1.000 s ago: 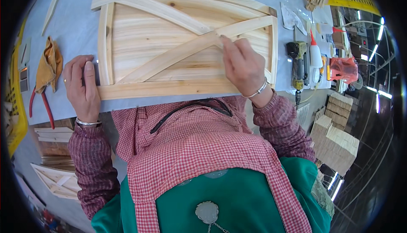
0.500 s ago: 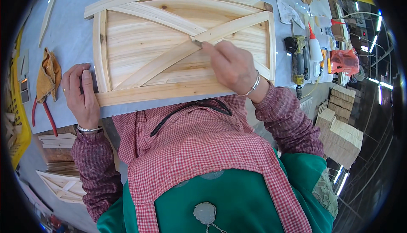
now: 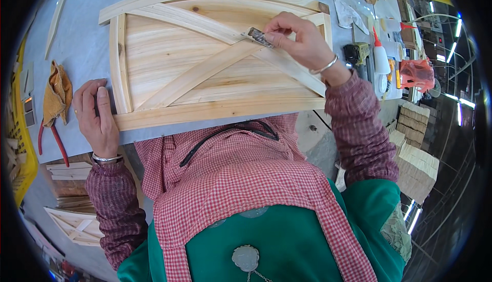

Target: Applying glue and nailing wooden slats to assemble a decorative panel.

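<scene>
A pale wooden panel [image 3: 169, 61] with a curved top rail and crossed slats lies flat on the table before me. My right hand [image 3: 300, 41] is closed around a small flat metal scraper blade [image 3: 260, 37], dark and smeared on its face. The blade is over the crossing of the slats; I cannot tell whether its edge touches the wood. My left hand [image 3: 97, 115] rests at the panel's near left corner, fingers laid on the table and thumb alongside the frame.
Left of the panel lie a tan work glove [image 3: 57, 92] and red-handled pliers [image 3: 60, 146]. To the right are a nail gun [image 3: 357, 56], a white glue bottle [image 3: 380, 59] and a red plastic bag [image 3: 416, 74]. Stacked wood pieces [image 3: 417, 172] stand lower right.
My right hand has moved right and away from me, and the blade has turned so its face shows. The panel has shifted slightly left. My left hand has barely moved.
</scene>
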Demonstrator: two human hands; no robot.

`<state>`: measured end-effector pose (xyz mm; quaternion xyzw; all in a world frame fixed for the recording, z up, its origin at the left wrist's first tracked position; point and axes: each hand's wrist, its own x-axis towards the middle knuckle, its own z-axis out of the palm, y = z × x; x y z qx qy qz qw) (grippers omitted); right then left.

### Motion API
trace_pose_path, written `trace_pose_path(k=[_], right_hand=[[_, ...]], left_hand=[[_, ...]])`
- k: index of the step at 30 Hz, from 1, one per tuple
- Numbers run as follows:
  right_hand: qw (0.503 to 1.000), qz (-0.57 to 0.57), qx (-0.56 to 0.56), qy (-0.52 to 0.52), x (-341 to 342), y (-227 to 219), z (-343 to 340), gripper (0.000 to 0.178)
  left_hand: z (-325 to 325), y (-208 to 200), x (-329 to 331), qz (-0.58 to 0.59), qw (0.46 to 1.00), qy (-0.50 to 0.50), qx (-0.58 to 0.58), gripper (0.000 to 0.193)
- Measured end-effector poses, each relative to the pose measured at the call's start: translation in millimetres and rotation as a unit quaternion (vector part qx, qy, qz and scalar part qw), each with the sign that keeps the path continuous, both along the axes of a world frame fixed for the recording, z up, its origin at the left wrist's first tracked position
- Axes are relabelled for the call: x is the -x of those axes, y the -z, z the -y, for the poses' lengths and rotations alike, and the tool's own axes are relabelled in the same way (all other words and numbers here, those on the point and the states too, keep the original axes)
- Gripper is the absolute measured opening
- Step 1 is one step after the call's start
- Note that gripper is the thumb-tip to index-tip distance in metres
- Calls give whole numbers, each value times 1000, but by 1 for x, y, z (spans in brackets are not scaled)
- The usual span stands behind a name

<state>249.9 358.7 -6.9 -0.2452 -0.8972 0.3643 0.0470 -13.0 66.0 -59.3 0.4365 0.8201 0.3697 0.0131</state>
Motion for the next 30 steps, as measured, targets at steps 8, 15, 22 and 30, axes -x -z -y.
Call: trace_pose_path(k=[8, 15, 22, 30], right_hand=[[962, 182, 157, -131, 37, -12, -44, 12], [944, 266, 68, -183, 66, -20, -47, 7], [981, 131, -5, -140, 36, -4, -42, 5], [968, 48, -23, -245, 37, -4, -43, 8]], left_hand=[[-1, 0, 0, 5, 1000, 2, 14, 19], [-1, -1, 0, 22, 1000, 4, 12, 20], [-4, -3, -2, 33, 999, -3, 13, 21], [-3, -3, -1, 4, 1000, 0, 27, 20]])
